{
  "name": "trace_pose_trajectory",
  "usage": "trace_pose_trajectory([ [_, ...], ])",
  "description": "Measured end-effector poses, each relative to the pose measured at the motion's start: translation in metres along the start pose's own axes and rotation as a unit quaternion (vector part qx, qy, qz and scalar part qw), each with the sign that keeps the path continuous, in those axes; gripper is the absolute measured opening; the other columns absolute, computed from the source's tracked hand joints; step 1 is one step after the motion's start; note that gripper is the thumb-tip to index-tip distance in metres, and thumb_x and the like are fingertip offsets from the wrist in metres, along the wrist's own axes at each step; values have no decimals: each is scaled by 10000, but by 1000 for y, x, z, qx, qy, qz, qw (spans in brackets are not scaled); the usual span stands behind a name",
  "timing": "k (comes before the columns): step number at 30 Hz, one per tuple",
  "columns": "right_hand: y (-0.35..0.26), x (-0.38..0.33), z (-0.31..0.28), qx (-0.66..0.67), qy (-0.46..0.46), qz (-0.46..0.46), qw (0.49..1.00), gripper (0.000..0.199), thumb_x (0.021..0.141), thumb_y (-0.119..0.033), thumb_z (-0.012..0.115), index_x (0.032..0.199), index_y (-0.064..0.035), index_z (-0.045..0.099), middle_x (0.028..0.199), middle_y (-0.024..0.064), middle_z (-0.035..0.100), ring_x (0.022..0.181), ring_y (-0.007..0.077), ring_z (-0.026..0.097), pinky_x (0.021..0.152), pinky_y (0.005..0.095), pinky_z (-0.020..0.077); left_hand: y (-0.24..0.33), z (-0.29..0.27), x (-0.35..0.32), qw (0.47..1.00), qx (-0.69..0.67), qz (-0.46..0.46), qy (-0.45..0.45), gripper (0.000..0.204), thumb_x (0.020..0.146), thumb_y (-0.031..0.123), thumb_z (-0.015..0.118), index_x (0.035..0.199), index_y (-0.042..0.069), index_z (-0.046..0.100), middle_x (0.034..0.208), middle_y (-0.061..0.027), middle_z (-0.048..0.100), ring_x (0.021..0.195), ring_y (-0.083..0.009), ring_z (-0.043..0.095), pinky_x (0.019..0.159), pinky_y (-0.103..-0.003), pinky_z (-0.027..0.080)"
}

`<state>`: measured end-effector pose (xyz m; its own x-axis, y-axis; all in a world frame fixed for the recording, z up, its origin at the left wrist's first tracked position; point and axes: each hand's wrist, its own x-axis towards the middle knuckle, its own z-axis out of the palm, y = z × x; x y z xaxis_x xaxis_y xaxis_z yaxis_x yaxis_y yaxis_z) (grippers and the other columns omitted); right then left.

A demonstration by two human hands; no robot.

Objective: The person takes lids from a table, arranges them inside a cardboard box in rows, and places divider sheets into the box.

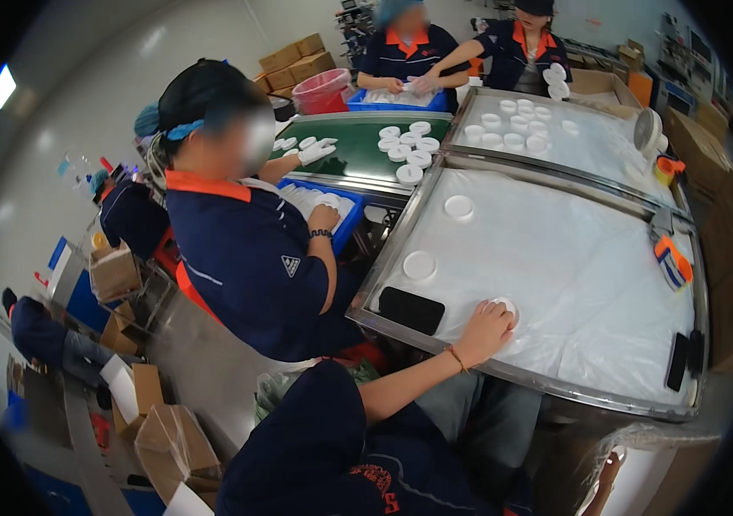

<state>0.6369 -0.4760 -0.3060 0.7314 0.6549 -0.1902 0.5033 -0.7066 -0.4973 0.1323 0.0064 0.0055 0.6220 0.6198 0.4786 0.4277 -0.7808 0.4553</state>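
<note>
My left hand (487,332) rests on the plastic-covered table, fingers curled over a white round lid (511,308) near the front edge. Two more white round lids, one nearer (420,266) and one farther (459,207), lie flat to the left on the same sheet. Low at the right, my right hand (609,478) is down by an open carton (671,482) lined with a clear bag. Only part of that hand shows, against a white surface, and whether it grips anything is unclear.
A black phone (412,310) lies left of my hand; a tape dispenser (672,262) and a dark object (677,361) are at the right edge. A co-worker (246,249) sits at left by a blue bin (351,219). White lids (521,125) cover the far table.
</note>
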Motion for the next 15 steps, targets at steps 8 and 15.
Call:
trace_pose_trajectory([
  [8,-142,8,-80,-26,-62,-181,981,462,929,-321,575,1291,-40,520,1258,188,563,1047,346,550,920,416,471,-9,-13,-13,991,-74,-110,-23,138,851,150,632,925,69,547,847,-101,586,876,-266,575,907,-424,383],
  [15,-376,-109,-192,129,125,-144,973,368,962,-179,527,1255,44,512,1066,231,616,1014,327,580,926,409,467,11,-9,-14,902,-410,-131,25,198,972,221,555,918,57,458,792,-27,496,761,-122,461,715,-273,412],
])
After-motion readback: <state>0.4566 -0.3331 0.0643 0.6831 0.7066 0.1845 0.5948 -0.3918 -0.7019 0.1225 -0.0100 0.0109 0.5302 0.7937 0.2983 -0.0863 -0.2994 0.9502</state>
